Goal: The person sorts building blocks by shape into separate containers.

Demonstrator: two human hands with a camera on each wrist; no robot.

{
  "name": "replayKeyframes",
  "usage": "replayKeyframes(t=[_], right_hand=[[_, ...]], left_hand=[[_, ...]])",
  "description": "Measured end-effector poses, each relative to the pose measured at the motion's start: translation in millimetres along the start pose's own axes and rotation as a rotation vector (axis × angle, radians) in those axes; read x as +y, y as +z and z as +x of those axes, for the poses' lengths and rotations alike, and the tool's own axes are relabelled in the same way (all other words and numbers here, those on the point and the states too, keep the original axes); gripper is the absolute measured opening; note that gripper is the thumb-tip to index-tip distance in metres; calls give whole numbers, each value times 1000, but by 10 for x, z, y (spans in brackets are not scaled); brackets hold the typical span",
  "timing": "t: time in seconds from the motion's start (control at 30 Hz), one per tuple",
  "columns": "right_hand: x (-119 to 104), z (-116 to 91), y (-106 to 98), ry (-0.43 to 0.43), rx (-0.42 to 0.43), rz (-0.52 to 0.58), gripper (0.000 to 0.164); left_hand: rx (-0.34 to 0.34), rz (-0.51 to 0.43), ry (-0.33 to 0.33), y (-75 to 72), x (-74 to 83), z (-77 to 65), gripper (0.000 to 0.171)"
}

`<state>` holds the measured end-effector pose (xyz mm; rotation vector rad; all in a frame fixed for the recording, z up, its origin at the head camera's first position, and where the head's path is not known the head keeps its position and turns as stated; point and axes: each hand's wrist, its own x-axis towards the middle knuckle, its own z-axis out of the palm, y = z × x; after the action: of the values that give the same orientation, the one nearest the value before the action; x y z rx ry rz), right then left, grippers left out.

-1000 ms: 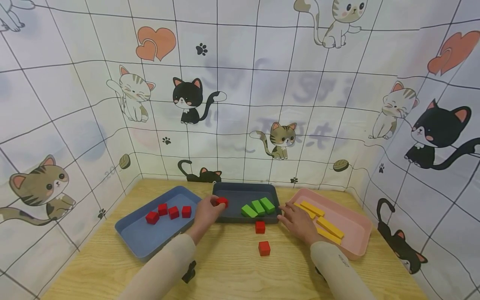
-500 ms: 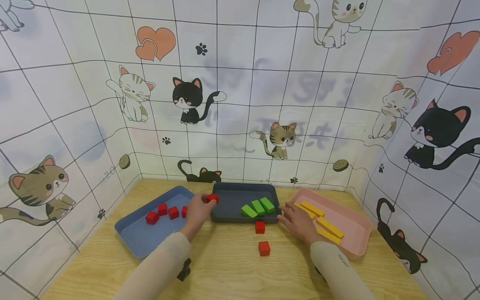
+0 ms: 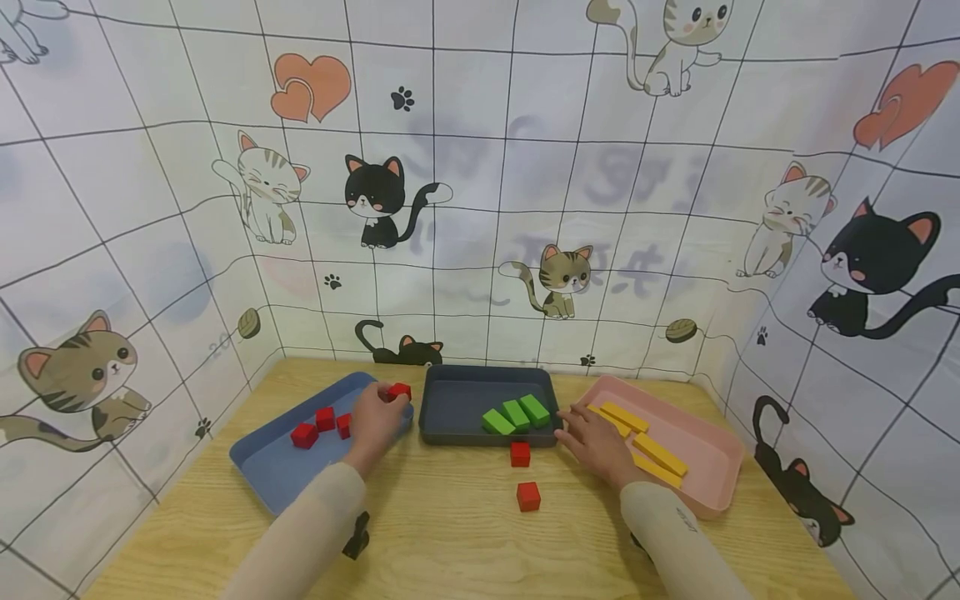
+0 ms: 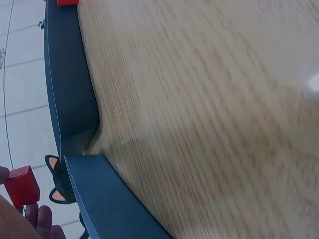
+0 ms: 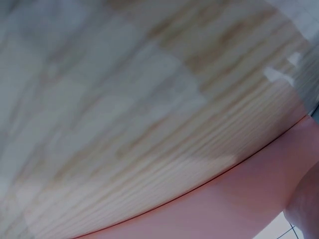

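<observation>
My left hand (image 3: 375,423) pinches a red cube (image 3: 400,391) between thumb and fingers, over the right end of the blue tray (image 3: 277,487). The left wrist view shows the same red cube (image 4: 22,186) held at the fingertips. Several red cubes lie in that tray, one (image 3: 303,435) near its middle; my hand partly covers another. My right hand (image 3: 596,442) rests with relaxed fingers at the left edge of the pink tray (image 3: 723,492), its fingertips near the dark tray's right end. Yellow sticks (image 3: 660,455) lie in the pink tray, partly behind the hand.
The dark tray (image 3: 457,404) stands at the back middle, with three green blocks (image 3: 516,414) in its right half. Two loose red cubes lie in front of it on the wooden table (image 3: 450,533), one (image 3: 520,454) by its rim and one (image 3: 528,497) nearer.
My left hand has carried the red cube leftward, from over the dark tray to over the blue tray's right end. The right hand has stayed in place.
</observation>
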<state>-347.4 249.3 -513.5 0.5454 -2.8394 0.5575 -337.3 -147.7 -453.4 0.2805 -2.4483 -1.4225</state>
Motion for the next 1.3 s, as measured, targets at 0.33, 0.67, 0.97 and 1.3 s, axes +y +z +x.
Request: replayKeyframes(t=[0.33,0.67,0.97,1.3], right_hand=[[-15,-5,-4,11,-4,7,57],[-28,-2,-10,9,-3,-7,55],[-15,-2,-1,14,-11,-17,57],[-11,4,8,20,-2,-25,56]], left_hand=[[85,37,-74,-172,-144,116,42],[164,76,-122,-381,-338,183,43],[243,137,-232,-565,-486,172,46],[224,208,-315,-691,-570,151,50]])
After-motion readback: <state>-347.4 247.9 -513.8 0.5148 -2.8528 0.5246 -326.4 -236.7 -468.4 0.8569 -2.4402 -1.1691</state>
